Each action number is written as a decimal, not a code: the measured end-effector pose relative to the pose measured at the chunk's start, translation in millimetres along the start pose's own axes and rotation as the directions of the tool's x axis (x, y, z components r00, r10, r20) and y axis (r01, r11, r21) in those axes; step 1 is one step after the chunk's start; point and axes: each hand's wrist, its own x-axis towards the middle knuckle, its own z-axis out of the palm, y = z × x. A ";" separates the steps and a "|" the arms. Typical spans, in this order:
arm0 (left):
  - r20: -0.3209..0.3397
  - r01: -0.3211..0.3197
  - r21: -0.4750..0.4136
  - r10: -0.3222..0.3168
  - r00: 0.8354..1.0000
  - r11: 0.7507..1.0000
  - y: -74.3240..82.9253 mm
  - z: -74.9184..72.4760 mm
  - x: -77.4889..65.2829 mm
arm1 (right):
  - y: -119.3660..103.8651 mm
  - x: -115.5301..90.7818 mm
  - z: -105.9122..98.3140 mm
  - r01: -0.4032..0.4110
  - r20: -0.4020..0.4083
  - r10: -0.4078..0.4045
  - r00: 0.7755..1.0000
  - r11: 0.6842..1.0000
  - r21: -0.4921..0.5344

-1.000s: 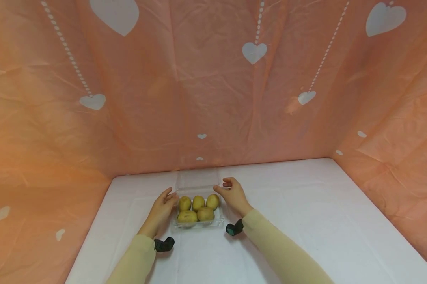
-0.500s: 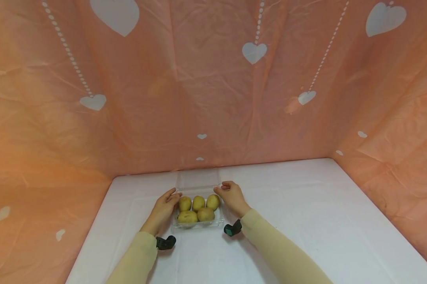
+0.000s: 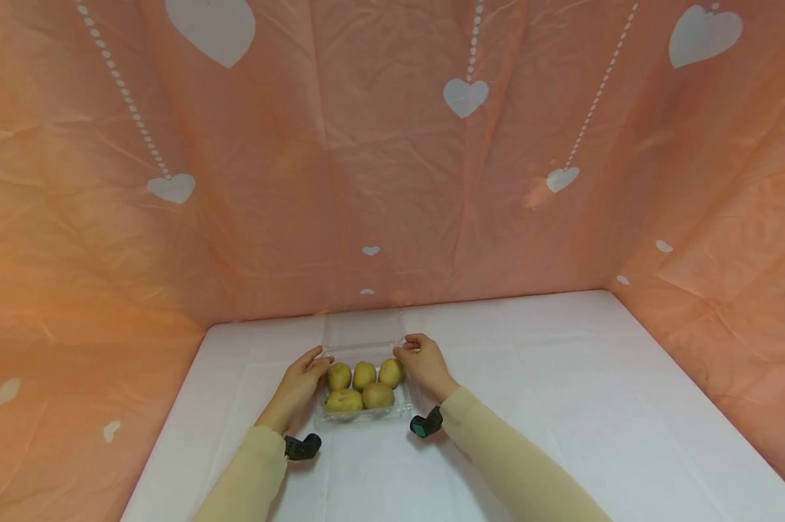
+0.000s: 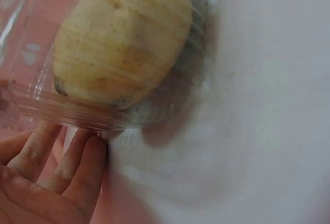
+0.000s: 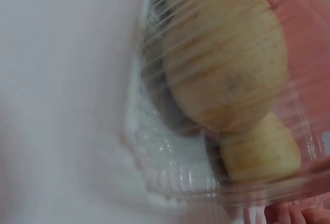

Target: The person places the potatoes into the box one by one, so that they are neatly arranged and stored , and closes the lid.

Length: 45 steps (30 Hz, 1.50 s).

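Note:
A clear plastic clamshell box [image 3: 366, 415] stands on the table in the head view, its lid [image 3: 362, 328] folded back toward the far wall. Several yellow-brown potatoes [image 3: 378, 396] lie inside in two rows. My left hand [image 3: 296, 386] grips the box's far left corner, thumb over the rim. In the left wrist view, its fingers [image 4: 77, 175] reach the outside of the ribbed wall, behind which a potato [image 4: 121, 44] shows. At the far right corner, my right hand [image 3: 429, 368] pinches the rim near the hinge. Only its fingertips [image 5: 296, 214] show low in the right wrist view.
A white cloth covers the table [image 3: 529, 406]. Pink-orange sheeting [image 3: 392, 181] printed with pale hearts closes off the back and both sides. The folded lid reaches close to the table's back edge. Black wrist cameras [image 3: 303, 446] sit on both wrists.
My left hand has shifted slightly right, its thumb moving onto the rim. My right fingers have come down closer to the box's corner. The box and potatoes stay nearly in place.

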 end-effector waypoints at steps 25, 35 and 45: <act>0.012 0.023 -0.101 -0.022 1.000 0.995 2.7 2.2 -13.3 | -4.2 -9.7 -3.1 0.080 -0.022 -0.080 0.997 0.997 -0.016; -0.022 -0.002 0.019 0.003 1.000 1.000 14.2 -2.6 -19.1 | -11.3 -8.0 -15.2 0.152 0.020 -0.151 0.988 0.988 -0.031; 0.093 0.085 -0.218 -0.066 0.993 0.972 18.6 -8.4 -22.7 | -13.8 -16.4 -30.3 0.139 0.134 -0.134 0.982 0.990 -0.023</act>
